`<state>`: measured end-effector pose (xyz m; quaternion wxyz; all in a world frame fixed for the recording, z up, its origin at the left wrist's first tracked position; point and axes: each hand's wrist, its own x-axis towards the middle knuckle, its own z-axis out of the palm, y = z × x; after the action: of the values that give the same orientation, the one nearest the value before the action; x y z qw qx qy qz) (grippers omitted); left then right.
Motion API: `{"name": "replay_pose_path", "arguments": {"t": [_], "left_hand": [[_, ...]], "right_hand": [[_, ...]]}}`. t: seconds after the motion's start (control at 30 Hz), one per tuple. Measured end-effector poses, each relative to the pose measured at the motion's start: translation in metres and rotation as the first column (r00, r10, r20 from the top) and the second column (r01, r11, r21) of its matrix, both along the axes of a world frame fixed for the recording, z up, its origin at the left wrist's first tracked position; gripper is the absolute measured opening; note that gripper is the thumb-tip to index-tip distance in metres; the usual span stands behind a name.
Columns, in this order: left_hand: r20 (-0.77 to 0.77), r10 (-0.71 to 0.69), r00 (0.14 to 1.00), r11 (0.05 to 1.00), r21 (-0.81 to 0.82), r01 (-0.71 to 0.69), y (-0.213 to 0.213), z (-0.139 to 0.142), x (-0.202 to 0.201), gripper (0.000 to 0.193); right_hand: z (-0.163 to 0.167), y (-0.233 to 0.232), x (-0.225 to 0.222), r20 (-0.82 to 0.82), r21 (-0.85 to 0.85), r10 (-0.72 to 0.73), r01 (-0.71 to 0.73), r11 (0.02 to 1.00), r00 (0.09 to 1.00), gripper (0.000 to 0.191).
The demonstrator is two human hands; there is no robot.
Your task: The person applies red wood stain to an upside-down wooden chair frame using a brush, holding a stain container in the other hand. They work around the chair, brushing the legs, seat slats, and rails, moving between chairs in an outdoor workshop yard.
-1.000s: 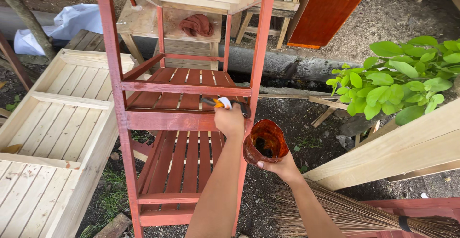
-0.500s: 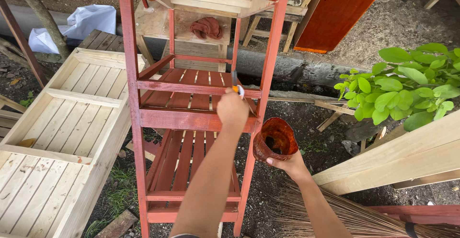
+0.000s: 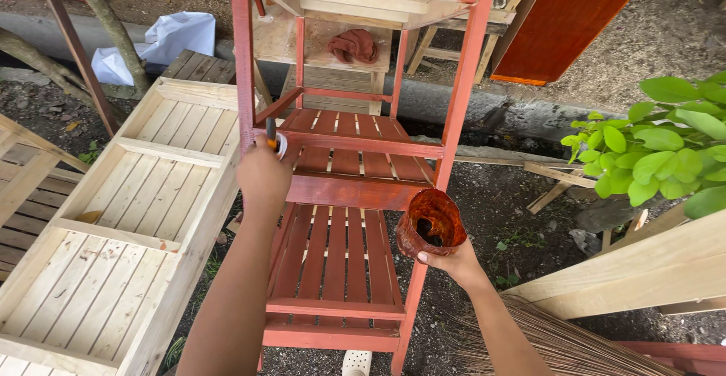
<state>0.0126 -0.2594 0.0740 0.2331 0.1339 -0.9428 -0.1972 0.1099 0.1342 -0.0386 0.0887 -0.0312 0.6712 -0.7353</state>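
Observation:
A red-painted wooden shelf rack (image 3: 355, 193) with slatted shelves stands in front of me. My left hand (image 3: 263, 175) grips a small paintbrush (image 3: 272, 138) and holds it against the rack's front left post (image 3: 243, 81), at the level of the middle shelf. My right hand (image 3: 452, 262) holds a paint-stained reddish-brown cup (image 3: 429, 223) from below, beside the rack's front right post. The cup is tilted toward me and its inside is dark.
An unpainted slatted rack (image 3: 136, 217) lies flat at the left. A leafy green plant (image 3: 665, 149), a pale plank (image 3: 635, 278) and broom bristles (image 3: 560, 346) are at the right. Behind the rack are a reddish cloth (image 3: 354, 45) on a bare shelf and a white bag (image 3: 162, 43).
My left hand has carried the brush from the right end of the middle shelf's front rail across to the left post. The cup in my right hand has stayed about where it was.

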Motion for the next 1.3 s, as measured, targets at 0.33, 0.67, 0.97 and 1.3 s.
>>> {"name": "replay_pose_path", "arguments": {"t": [0.33, 0.67, 0.97, 1.3], "left_hand": [[-0.599, 0.073, 0.798, 0.886, 0.405, 0.223, -0.012, -0.080, 0.116, 0.029], [-0.691, 0.195, 0.696, 0.867, 0.453, 0.206, 0.073, -0.145, 0.077, 0.034], [-0.696, -0.034, 0.718, 0.807, 0.405, 0.430, 0.209, -0.163, 0.084, 0.038], [-0.553, -0.317, 0.771, 0.665, 0.450, 0.596, 0.285, -0.158, 0.091, 0.034]], "right_hand": [[-0.018, -0.012, 0.006, 0.025, 0.063, -0.018, 0.017, 0.998, 1.000, 0.094], [-0.044, 0.020, 0.047, 0.108, -0.001, -0.059, 0.060, 0.998, 0.992, 0.094], [-0.060, 0.097, 0.113, 0.156, 0.079, -0.210, 0.200, 0.977, 0.965, 0.090], [-0.081, 0.119, 0.155, 0.114, 0.066, -0.316, 0.310, 0.948, 0.942, 0.091]]}}
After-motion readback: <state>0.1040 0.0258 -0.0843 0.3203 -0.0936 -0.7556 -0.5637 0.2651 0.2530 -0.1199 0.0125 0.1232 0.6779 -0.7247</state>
